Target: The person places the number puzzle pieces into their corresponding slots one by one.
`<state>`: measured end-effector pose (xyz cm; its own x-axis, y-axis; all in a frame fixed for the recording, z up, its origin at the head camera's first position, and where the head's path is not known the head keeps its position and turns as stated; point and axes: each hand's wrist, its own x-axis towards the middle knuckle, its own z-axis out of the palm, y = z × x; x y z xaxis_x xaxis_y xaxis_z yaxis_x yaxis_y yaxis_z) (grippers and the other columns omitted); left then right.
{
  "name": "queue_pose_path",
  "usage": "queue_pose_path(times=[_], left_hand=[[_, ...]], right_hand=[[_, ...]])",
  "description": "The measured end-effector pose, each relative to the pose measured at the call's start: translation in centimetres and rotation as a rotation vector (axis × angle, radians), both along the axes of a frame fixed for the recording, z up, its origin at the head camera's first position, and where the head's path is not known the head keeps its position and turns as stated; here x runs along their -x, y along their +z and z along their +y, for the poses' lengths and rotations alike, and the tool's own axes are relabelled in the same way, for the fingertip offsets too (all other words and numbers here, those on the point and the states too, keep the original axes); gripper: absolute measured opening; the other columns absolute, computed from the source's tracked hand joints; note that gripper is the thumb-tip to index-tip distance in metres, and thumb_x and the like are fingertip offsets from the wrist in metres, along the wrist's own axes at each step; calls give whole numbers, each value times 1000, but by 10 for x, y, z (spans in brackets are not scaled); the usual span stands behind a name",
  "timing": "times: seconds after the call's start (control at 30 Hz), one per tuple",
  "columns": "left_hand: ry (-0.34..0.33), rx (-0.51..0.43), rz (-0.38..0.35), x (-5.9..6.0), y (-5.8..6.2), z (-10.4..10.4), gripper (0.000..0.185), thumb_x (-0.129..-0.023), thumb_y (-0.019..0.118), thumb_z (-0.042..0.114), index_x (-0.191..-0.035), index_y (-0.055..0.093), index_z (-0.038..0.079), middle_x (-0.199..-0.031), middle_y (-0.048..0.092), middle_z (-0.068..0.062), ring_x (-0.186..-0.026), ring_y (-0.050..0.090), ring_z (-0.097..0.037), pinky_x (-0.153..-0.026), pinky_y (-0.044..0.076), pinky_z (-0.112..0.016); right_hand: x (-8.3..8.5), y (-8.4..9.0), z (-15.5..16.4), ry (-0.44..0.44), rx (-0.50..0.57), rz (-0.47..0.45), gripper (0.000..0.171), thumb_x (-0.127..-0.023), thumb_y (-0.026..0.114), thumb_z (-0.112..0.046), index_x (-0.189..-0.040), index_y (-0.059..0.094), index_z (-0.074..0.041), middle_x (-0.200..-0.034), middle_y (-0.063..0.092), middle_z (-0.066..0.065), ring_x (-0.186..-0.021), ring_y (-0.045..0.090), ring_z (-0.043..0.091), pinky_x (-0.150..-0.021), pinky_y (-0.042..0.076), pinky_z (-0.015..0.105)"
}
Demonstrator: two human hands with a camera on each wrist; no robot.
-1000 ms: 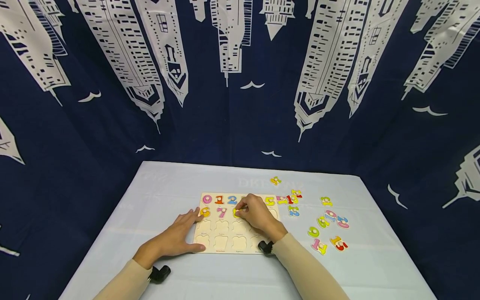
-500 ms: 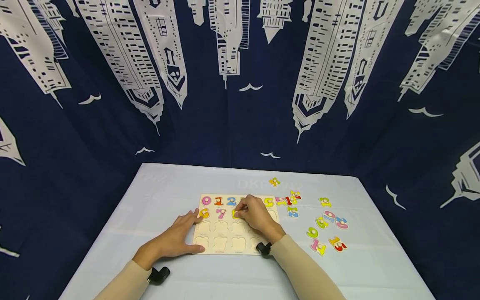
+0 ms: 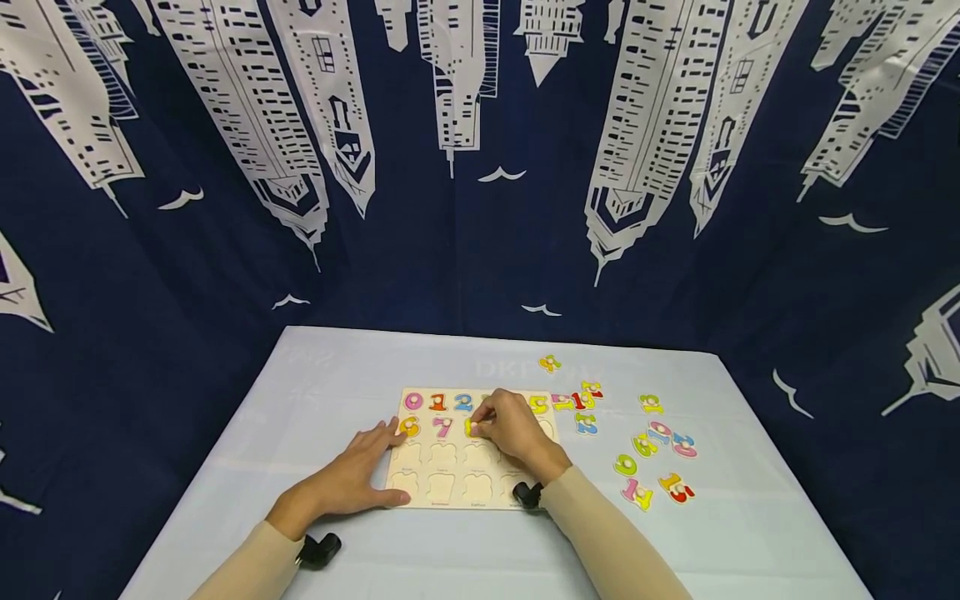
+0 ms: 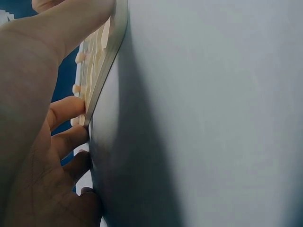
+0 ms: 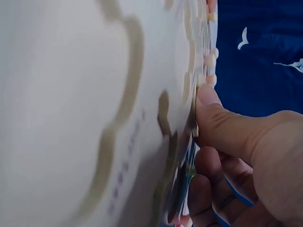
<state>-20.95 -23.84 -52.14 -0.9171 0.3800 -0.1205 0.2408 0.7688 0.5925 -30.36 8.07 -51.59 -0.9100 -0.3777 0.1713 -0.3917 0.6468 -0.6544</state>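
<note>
Head view: left hand (image 3: 352, 479) lies flat, fingers straight, steadying the board (image 3: 442, 483); right hand (image 3: 513, 429) pinches a yellow piece (image 3: 472, 428), seating it in its slot.

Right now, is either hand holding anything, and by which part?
The right hand pinches a yellow number piece at its edge, over the puzzle board. The left hand only rests flat against the board's edge.

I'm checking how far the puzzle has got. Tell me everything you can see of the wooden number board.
The wooden number board is a pale, flat rectangle lying on the light table. Its far row holds coloured numbers 0, 1 and 2; the next row a 6 and a pink 7. The two near rows show empty cut-out slots. The left hand rests on its left edge, and the right hand pinches a yellow piece over the second row.
</note>
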Motion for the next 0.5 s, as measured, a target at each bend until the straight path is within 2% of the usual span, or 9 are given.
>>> queue_pose_path(times=[0.2, 0.5], left_hand=[[8, 6, -3, -1, -1, -1, 113, -92, 96, 58, -180, 43, 11, -196, 24, -13, -181, 23, -52, -143, 27, -78], [4, 2, 7, 0, 0, -3, 113, -92, 96, 58, -179, 43, 10, -196, 24, -14, -180, 24, -53, -142, 29, -78]], right_hand=[[4, 3, 4, 65, -39, 14, 8, -97, 95, -7, -100, 91, -13, -102, 79, -1, -87, 64, 10, -80, 56, 23], [8, 5, 6, 113, -75, 66, 8, -99, 93, -7, -99, 91, -14, -100, 79, -1, -92, 69, 10, -84, 60, 23]])
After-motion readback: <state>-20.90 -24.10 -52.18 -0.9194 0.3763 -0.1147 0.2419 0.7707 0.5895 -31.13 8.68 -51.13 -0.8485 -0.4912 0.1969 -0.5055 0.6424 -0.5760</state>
